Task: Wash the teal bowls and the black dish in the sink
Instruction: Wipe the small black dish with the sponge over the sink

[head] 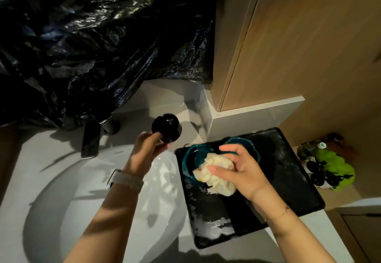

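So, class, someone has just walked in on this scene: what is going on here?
A person stands at a white sink. The left hand holds a small black dish up over the basin. The right hand grips a crumpled pale cloth beside two teal bowls on a wet black tray next to the sink. A phone lies on the counter behind.

head view, steep downward, close over sink (115,180), hands.
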A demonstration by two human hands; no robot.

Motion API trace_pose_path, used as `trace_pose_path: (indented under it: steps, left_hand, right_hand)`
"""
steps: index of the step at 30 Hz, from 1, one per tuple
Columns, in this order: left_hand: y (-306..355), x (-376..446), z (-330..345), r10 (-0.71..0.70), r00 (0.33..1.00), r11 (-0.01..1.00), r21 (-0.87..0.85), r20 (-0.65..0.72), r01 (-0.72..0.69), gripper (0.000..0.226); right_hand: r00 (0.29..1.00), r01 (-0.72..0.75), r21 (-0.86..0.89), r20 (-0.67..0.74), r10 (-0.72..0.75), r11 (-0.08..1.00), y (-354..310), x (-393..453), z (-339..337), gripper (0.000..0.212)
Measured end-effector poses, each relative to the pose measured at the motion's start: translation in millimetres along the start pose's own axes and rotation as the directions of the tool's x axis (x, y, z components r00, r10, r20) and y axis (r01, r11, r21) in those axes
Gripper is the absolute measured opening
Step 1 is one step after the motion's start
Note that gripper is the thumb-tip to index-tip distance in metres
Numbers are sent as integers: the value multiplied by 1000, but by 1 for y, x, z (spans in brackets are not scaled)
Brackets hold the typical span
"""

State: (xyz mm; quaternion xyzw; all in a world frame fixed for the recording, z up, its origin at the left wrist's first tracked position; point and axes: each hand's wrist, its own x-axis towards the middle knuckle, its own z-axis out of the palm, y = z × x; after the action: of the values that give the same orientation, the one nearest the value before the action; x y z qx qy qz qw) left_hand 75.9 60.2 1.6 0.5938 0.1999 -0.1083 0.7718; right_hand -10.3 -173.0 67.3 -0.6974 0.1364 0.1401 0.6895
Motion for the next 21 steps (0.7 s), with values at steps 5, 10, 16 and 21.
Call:
trace_pose_path:
  steps: [5,10,16,21]
  left_hand:
    - [-11,-63,-48,-88,974,932,-328,210,155,41]
    - [1,-118,-80,36,988,997,-71,153,-25,63]
    - [24,-125,-124,298,952,859,416,67,-298,50]
    - [41,-115,-162,547,717,147,793,433,-591,58]
  right_hand:
    - [996,86,116,-15,-84,990,-1,-25,25,31]
    - [997,83,177,-17,-82,981,-1,-48,58,25]
    - [999,47,184,-22,-43,982,6,-66,95,21]
    - [997,32,235,-80,-13,971,14,-71,124,22]
